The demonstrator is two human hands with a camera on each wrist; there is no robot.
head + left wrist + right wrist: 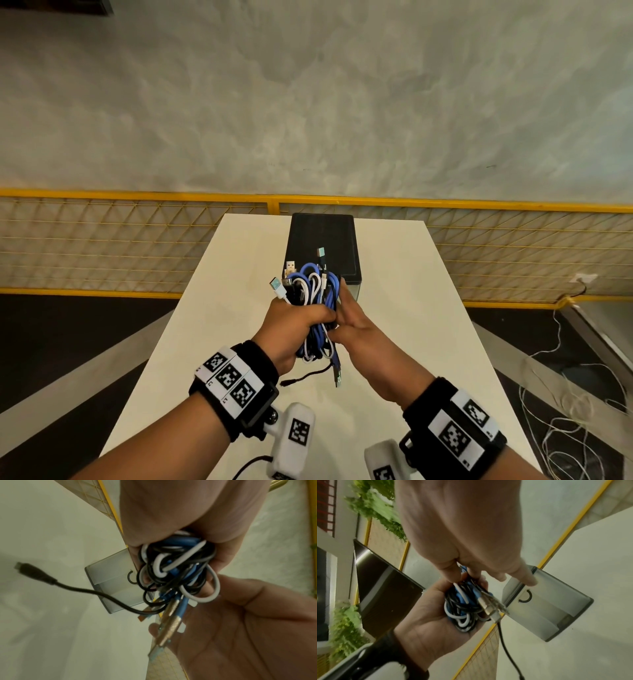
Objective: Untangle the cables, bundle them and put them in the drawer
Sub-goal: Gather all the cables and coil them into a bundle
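A bundle of blue, white and black cables (313,298) hangs above the white table (404,335), just in front of the drawer unit (322,246). My left hand (294,322) grips the bundle around its middle, fingers curled round it. My right hand (356,320) lies against the bundle's right side with straight fingers. USB plugs stick out of the top, and a black cable end (301,377) and a blue plug dangle below. The left wrist view shows the loops (176,566) under my left hand (188,513), with my right palm (240,628) beside them. The drawer front (547,608) looks closed.
The drawer unit has a black top and a translucent front with a ring handle (525,596). A yellow mesh fence (137,240) runs behind the table. Loose white cords (561,421) lie on the floor to the right. Bare table surface lies on both sides of my hands.
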